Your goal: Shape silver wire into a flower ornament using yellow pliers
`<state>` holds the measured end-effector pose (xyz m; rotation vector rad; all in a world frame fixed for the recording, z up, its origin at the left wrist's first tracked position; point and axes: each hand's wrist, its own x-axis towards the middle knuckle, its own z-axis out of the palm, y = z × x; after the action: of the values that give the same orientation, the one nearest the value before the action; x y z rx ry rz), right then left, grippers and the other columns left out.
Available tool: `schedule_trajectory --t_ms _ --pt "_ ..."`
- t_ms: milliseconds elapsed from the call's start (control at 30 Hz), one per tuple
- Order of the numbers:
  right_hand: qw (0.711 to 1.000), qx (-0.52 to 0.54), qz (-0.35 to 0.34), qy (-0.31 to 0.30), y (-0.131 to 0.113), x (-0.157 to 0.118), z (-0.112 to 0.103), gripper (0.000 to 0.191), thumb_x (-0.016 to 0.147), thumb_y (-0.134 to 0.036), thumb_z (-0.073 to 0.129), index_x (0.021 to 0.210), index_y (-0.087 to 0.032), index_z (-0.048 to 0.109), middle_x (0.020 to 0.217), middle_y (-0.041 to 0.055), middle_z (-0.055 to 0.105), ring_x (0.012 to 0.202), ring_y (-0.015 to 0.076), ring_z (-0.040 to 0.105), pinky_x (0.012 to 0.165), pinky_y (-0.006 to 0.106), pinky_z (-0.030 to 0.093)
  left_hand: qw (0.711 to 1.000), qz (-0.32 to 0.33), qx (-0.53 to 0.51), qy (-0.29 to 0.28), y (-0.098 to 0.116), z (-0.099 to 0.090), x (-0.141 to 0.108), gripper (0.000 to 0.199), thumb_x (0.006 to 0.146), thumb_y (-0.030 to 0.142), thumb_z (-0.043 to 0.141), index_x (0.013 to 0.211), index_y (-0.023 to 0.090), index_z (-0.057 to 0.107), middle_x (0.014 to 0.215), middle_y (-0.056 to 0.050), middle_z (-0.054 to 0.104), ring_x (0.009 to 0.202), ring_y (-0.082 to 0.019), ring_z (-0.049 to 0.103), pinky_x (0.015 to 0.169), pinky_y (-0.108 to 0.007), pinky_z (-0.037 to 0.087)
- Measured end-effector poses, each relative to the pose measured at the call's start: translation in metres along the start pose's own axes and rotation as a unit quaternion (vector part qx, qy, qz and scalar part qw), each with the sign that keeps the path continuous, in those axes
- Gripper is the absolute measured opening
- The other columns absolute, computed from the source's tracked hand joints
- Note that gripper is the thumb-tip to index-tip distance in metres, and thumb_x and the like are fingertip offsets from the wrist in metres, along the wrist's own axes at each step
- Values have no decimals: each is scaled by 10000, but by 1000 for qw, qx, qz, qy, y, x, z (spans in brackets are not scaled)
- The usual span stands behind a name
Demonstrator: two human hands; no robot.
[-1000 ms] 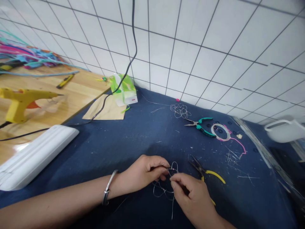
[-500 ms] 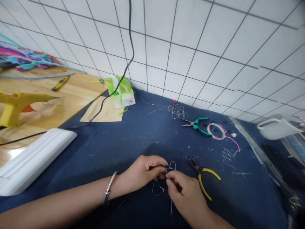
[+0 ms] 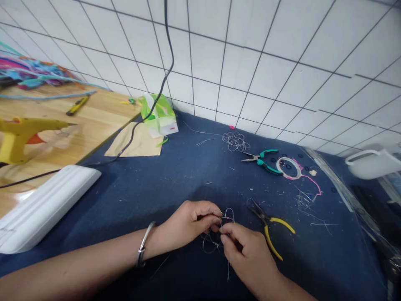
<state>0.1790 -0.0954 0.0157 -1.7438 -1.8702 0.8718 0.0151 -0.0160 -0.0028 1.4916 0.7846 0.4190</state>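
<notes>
Thin silvery wire [image 3: 210, 246] bent into loops, with a few tiny pinkish beads on it, is held between both hands low in the middle of the view. My left hand [image 3: 191, 221], with a silver bangle at its wrist, pinches the wire between thumb and fingers. Close beside it, my right hand [image 3: 247, 251] grips another part of the wire with closed fingertips. One wire end hangs down below the right fingers. Just right of that hand lie yellow-handled pliers [image 3: 271, 228], jaws apart. The exact grip points are partly hidden by the fingers.
Farther back lie looped wire [image 3: 236, 142], teal-handled pliers [image 3: 261, 159], a white ring-shaped spool [image 3: 288, 168] and wire scraps [image 3: 305, 198]. Left are a white box-like device [image 3: 50, 209], a yellow glue gun [image 3: 21, 138] and brown paper [image 3: 134, 142]. A black cable [image 3: 163, 81] hangs across.
The view has shifted slightly, so the background things sit a little differently. Both hands stay closed on the wire, with only a slight movement of the fingers.
</notes>
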Motion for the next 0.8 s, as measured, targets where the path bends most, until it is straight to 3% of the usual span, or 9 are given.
schedule_trajectory --t_ms 133,300,600,800 --pt "995 -77 -58 38 2 0 -2 173 799 -154 425 709 -192 567 608 -16 567 542 102 517 526 206 360 1000 -4 -10 -4 0 0 0 164 836 227 479 916 155 604 754 -14 654 695 -130 628 623 -228 507" --pt "968 -204 -131 64 5 -3 -3 216 825 -141 388 712 -183 568 648 23 549 589 129 520 575 247 368 1000 -13 -14 -4 2 -1 1 170 837 229 479 927 144 597 747 -24 655 702 -142 636 607 -233 506" --pt "962 -241 -122 32 3 -6 -3 214 848 -133 355 726 -188 521 629 10 532 552 133 517 532 259 334 1000 -15 -22 -3 2 -2 -1 165 835 223 479 918 139 593 761 -33 656 720 -153 642 603 -241 505" --pt "960 -242 -128 50 0 -8 -6 201 837 -144 378 681 -196 494 602 -9 506 526 120 487 518 252 311 1000 -13 -16 3 2 -4 -3 155 834 223 471 892 143 592 747 -28 652 711 -147 639 602 -239 504"
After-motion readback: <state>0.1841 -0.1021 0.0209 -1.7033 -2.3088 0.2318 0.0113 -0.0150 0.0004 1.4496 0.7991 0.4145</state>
